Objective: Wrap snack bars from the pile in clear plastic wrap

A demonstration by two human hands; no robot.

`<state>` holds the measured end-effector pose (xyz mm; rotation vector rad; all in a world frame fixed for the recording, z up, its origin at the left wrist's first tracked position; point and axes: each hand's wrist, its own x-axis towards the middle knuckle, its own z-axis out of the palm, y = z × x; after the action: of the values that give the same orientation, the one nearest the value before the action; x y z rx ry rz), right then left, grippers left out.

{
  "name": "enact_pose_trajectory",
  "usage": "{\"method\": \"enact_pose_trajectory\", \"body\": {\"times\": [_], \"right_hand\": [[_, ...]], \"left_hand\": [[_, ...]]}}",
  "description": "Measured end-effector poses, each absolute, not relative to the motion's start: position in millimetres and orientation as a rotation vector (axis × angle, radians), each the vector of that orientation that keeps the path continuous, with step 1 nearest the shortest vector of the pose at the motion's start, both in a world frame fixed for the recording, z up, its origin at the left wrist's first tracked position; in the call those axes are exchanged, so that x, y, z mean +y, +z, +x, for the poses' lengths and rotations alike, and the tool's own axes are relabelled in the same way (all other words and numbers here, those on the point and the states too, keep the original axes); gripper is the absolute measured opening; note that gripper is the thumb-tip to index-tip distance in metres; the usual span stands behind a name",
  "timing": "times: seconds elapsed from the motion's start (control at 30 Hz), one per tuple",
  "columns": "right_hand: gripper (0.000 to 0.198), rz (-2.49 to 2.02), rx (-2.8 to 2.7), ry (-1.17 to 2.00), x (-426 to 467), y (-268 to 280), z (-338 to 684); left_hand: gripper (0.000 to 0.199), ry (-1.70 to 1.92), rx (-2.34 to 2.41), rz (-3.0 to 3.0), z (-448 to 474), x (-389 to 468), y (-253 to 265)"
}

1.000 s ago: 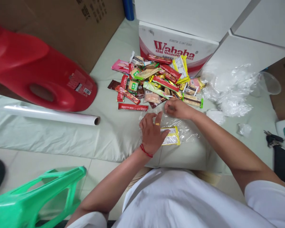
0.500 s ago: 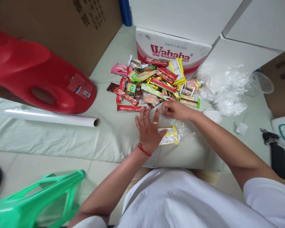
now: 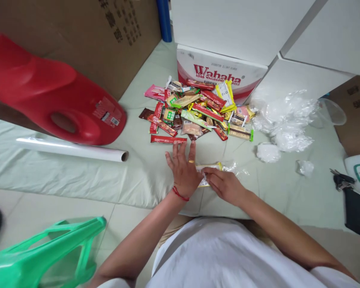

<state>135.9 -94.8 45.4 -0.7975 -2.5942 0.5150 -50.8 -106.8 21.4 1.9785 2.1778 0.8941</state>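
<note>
Two bare hands are working near the front edge of the table, over one yellow packet lying with one piece of clear film, which is crumpling out past its right end. The left hand is spreading its fingers, grasping nothing, and covering the packet's left end; its fingertips are reaching one red bar, though I am not telling whether they are touching. The right hand is pinching a bit of film over the packet.

Toward the back edge, well over a dozen bars are lying heaped, overlapping too much for exact counting. Toward the right edge, one pile of clear bags is sitting behind two white wads; one bunch of keys is touching one black case. On the left, one white roll is lying before one red jug.

One carton behind the heap is reading "Wahaha" in red, with ® beside it; bars are partly hiding the line beneath. The jug is bearing a barcode label, its words being too small for reading.
</note>
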Motion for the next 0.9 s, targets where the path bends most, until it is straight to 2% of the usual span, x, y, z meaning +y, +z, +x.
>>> {"method": "enact_pose_trajectory", "body": {"times": [0.13, 0.2, 0.27, 0.4, 0.47, 0.6, 0.7, 0.9], "right_hand": [[0.024, -0.841, -2.536, 0.499, -105, 28, 137], [0.022, -0.857, -2.513, 0.486, -106, 26, 137], [0.021, -0.862, -2.507, 0.488, -105, 28, 137], [0.02, -0.893, -2.466, 0.588, -104, 30, 136], [0.022, -0.905, -2.417, 0.643, -104, 31, 136], [0.041, -0.824, -2.451, 0.655, -104, 31, 141], [0.039, -0.73, -2.534, 0.626, -108, 33, 145], [0.035, -0.7, -2.578, 0.592, -116, 39, 143]], "left_hand": [[0.102, 0.784, 1.974, 1.905, -74, -100, 26], [0.104, 0.729, 1.823, 1.859, -91, -98, 28], [0.087, 0.7, 1.682, 1.857, -108, -97, 31], [0.035, 0.742, 1.461, 2.072, -133, -108, 40], [0.031, 0.728, 1.411, 2.171, -141, -119, 42], [0.032, 0.6, 1.34, 2.246, -158, -148, 39], [0.029, 0.618, 1.295, 2.205, -173, -170, 37], [0.025, 1.047, 1.886, 1.699, -170, -175, 30]]}}
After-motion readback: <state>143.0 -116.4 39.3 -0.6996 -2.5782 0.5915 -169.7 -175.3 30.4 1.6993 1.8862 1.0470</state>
